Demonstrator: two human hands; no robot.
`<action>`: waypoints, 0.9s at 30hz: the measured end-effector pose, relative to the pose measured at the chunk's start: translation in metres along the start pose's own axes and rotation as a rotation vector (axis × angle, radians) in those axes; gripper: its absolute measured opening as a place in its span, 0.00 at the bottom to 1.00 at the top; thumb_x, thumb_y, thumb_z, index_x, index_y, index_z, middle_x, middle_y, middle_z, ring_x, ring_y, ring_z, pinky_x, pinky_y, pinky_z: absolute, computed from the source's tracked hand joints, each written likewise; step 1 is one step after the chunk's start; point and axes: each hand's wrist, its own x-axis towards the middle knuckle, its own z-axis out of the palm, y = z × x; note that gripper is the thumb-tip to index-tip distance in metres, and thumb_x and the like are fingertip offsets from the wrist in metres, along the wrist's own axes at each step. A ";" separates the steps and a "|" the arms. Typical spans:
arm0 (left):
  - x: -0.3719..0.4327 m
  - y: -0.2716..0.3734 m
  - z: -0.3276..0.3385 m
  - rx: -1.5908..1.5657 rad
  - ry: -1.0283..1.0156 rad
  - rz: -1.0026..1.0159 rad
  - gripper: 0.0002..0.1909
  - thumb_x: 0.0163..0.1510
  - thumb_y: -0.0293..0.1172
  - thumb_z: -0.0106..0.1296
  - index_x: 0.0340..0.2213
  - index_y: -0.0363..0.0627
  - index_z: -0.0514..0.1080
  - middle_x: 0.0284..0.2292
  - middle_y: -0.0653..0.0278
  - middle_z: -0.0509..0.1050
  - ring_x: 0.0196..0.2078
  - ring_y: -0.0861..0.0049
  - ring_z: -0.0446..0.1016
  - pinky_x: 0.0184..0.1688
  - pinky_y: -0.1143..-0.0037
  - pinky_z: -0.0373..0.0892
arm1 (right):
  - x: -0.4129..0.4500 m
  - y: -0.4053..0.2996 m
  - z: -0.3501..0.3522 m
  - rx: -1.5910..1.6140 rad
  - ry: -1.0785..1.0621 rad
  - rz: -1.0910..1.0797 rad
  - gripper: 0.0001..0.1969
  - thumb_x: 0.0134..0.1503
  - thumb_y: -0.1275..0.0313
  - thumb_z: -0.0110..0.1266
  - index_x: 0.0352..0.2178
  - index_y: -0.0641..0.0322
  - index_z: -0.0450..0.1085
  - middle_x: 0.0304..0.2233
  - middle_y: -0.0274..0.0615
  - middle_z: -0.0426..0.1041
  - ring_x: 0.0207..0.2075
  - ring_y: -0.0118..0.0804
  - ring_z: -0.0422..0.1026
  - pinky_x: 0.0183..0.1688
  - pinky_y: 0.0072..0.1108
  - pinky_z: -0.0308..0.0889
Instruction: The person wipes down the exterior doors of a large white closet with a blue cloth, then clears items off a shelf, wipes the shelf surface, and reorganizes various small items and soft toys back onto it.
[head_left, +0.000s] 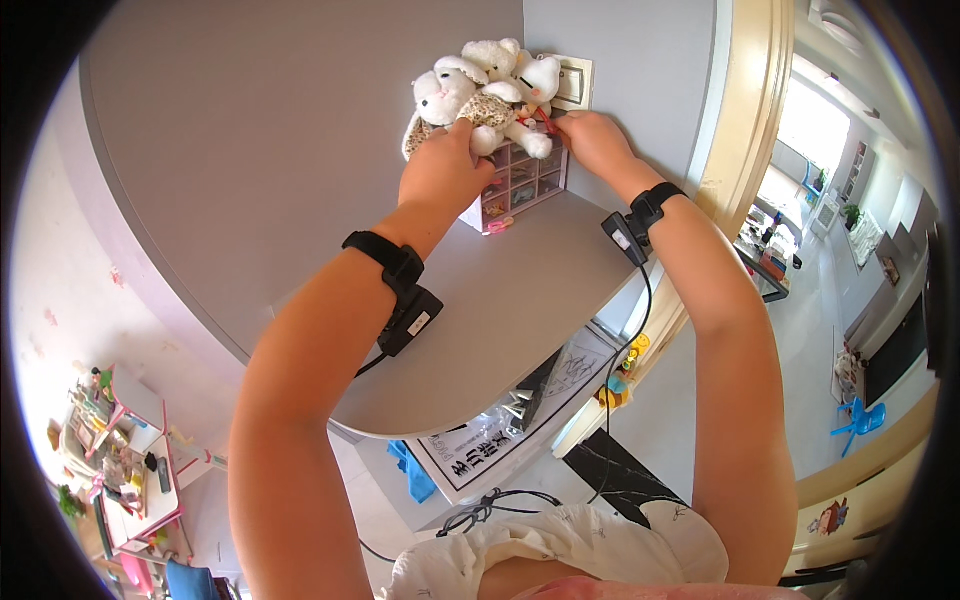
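A white plush rabbit (442, 94) with long ears and leopard-print cloth sits on a small pink-framed drawer box (523, 176) with clear drawers. Beside it are a white plush bear (491, 56) and another white plush toy (540, 79). My left hand (446, 165) is against the rabbit's lower front; some fingers are hidden, so its grip is unclear. At the box's right end my right hand (596, 142) pinches a thin red piece (547, 121) beside a small red-and-black figure (525, 115). A pink clip-like item (498, 225) lies before the drawers.
The box stands on a grey rounded shelf (487, 322) between grey panels. A framed card (576, 81) leans behind the toys. Black wrist devices trail a cable (609, 405). Below lies a printed flat box (487, 457). A doorframe (742, 112) rises at right; a cluttered desk (146, 517) is lower left.
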 end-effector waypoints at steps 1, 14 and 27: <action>-0.001 0.002 -0.001 -0.001 -0.003 0.001 0.17 0.45 0.36 0.54 0.36 0.40 0.65 0.35 0.52 0.72 0.39 0.57 0.73 0.39 0.63 0.70 | -0.002 0.003 0.005 0.000 -0.002 0.002 0.06 0.49 0.76 0.46 0.26 0.63 0.71 0.27 0.46 0.73 0.32 0.48 0.73 0.35 0.34 0.69; -0.005 0.004 -0.013 -0.037 0.064 -0.033 0.17 0.41 0.33 0.58 0.31 0.38 0.67 0.25 0.54 0.74 0.30 0.61 0.74 0.34 0.68 0.69 | -0.020 0.028 -0.016 0.594 0.010 0.177 0.13 0.51 0.68 0.57 0.37 0.61 0.69 0.23 0.35 0.69 0.23 0.29 0.68 0.26 0.22 0.63; 0.010 0.014 -0.034 -0.739 -0.107 -0.527 0.57 0.45 0.64 0.52 0.62 0.54 0.31 0.58 0.49 0.54 0.55 0.56 0.61 0.46 0.57 0.65 | 0.021 0.002 -0.043 1.671 -0.586 0.851 0.49 0.49 0.28 0.23 0.60 0.55 0.50 0.57 0.53 0.57 0.59 0.55 0.55 0.52 0.61 0.49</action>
